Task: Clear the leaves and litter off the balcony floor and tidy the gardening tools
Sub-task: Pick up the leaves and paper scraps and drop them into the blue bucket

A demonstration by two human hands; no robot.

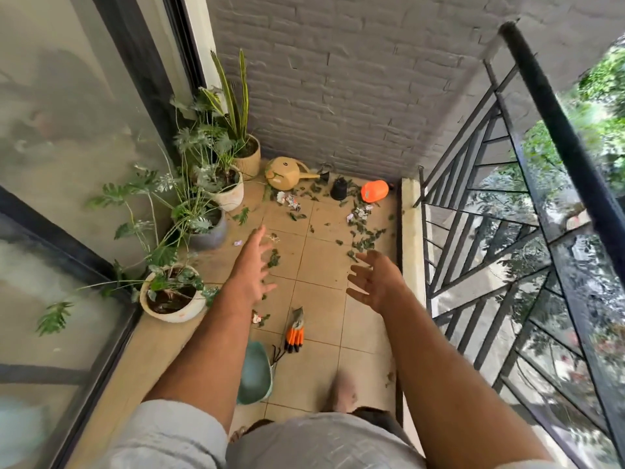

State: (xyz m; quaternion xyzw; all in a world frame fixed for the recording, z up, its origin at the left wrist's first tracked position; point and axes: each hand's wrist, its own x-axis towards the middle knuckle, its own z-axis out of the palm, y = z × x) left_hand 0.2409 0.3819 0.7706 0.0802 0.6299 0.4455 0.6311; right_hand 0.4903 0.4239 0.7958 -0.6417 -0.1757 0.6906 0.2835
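**Both hands empty, held out over the littered balcony floor**

Left hand (254, 265): fingers spread, palm facing inward, holding nothing, up in the air above the tiles. Right hand (375, 278): same, fingers splayed and slightly bent, nothing in it. The two hands are apart, palms roughly toward each other.

Below and between them on the tile floor (321, 265): orange-tipped garden gloves (295, 334), with a small dark hand rake (278, 353) just beside them. A teal dustpan-like scoop (256, 374) lies near, partly hidden by the left forearm; exact type unclear.

Leaves (363, 236) are scattered across the far half of the floor, densest toward the right near the low kerb under the railing (507, 231). Crumpled paper scraps (289, 201) lie among them, another cluster (360, 213) further right, one more scrap (257, 318) near the left forearm.

By the grey brick wall (355, 96): tan watering can (287, 173) lying on its side, small black pot (339, 188), orange plastic item (374, 191) in the corner.

Left edge: row of potted plants along the glass door (67, 130), nearest is a white pot (174, 294).

A bare foot (345, 390) is blurred at the bottom.
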